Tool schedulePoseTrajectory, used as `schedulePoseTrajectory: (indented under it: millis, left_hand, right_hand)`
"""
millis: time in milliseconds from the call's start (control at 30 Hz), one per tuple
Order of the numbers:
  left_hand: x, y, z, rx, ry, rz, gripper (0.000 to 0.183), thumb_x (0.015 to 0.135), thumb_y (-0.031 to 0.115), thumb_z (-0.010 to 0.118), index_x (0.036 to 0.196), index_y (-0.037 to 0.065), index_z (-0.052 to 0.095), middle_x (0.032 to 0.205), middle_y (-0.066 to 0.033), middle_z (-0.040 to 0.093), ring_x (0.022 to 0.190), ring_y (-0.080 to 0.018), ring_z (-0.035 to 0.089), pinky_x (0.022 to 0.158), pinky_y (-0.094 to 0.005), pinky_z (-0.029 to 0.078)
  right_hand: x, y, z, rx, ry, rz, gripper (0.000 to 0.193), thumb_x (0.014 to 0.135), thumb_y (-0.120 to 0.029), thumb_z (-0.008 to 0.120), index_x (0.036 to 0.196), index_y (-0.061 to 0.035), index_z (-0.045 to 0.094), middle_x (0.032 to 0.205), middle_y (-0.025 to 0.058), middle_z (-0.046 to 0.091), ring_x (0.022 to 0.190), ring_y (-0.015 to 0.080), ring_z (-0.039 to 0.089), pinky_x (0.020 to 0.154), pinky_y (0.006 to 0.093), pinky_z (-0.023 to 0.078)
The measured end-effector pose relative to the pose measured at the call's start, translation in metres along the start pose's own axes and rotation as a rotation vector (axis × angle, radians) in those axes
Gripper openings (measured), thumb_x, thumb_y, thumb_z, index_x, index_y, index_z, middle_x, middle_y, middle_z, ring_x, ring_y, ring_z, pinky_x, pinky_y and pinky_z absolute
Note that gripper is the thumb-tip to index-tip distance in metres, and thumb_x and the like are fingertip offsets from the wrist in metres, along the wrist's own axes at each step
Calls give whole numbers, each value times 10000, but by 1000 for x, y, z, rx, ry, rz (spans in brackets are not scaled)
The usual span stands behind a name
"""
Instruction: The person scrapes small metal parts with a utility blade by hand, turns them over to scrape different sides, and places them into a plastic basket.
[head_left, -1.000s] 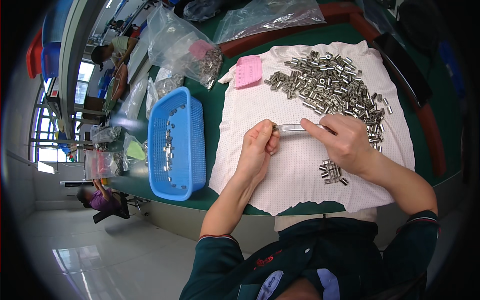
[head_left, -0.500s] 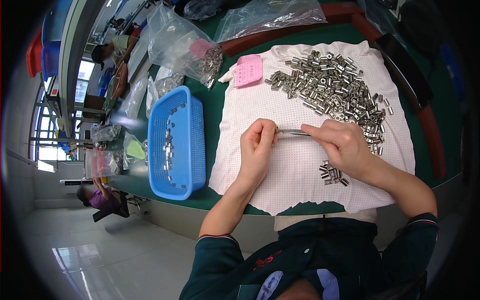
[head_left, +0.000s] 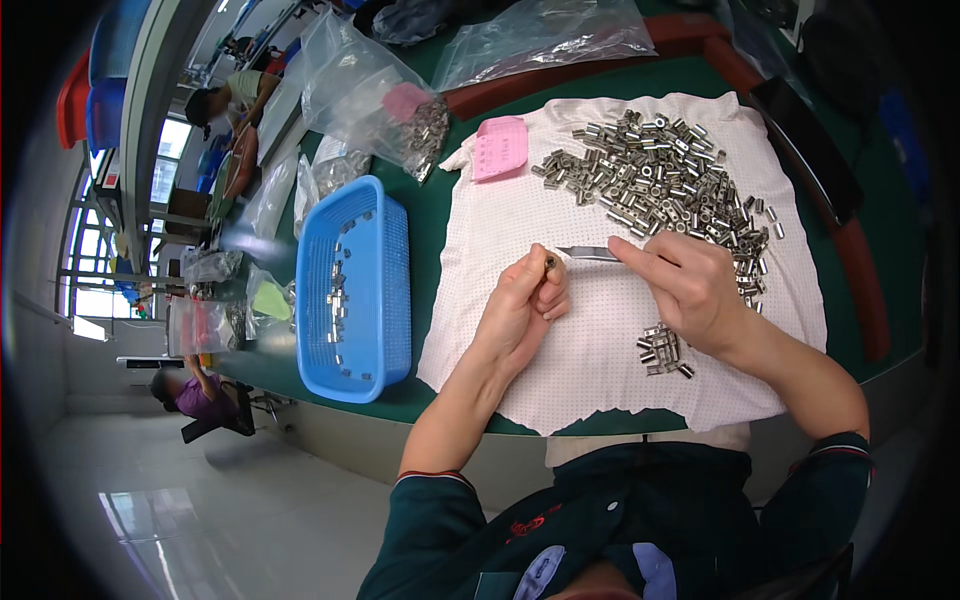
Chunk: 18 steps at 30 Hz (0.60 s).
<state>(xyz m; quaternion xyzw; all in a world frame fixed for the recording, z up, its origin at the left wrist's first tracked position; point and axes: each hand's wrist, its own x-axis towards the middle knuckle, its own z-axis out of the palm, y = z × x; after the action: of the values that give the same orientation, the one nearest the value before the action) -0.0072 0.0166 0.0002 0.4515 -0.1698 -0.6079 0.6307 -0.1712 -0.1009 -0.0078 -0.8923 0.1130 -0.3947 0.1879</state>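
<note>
Step in hand, as I read it: working on one small metal part with tweezers. Nearest, a small cluster of metal sleeves lies on the white perforated cloth, just near-left of the right wrist. Left hand is pinched shut on a small metal sleeve at its fingertips, held above the cloth centre. Right hand is clamped on steel tweezers, tips pointing left, almost touching the sleeve. Next move likely calls for a fine, steady tip alignment at the sleeve's end.

Room: bare cloth lies below and between the hands. Blue plastic basket sits left, just off the cloth edge, with a few parts inside. Farther, the big pile of metal sleeves crowds the far right; a pink card lies far left of it. Clear bags sit at the bench's far side.
</note>
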Motion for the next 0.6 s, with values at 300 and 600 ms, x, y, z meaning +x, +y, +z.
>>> schedulePoseTrajectory:
  millis: [300, 600]
  left_hand:
    - [0, -3, 2, 149, 133, 117, 304, 924, 304, 419, 736, 68, 456, 593, 26, 360, 529, -65, 286, 507, -202, 275]
    - [-1, -8, 0, 300, 179, 255, 253, 922, 254, 436, 789, 49, 501, 662, 23, 432, 565, -49, 322, 531, -188, 280]
  right_hand:
    - [0, -7, -2, 201, -96, 114, 316, 685, 46, 532, 969, -42, 639, 571, 68, 493, 465, 178, 508, 409, 294, 407]
    - [-2, -10, -2, 338, -145, 231, 266, 747, 21, 540, 984, -48, 640, 573, 91, 504, 472, 205, 513, 431, 315, 407]
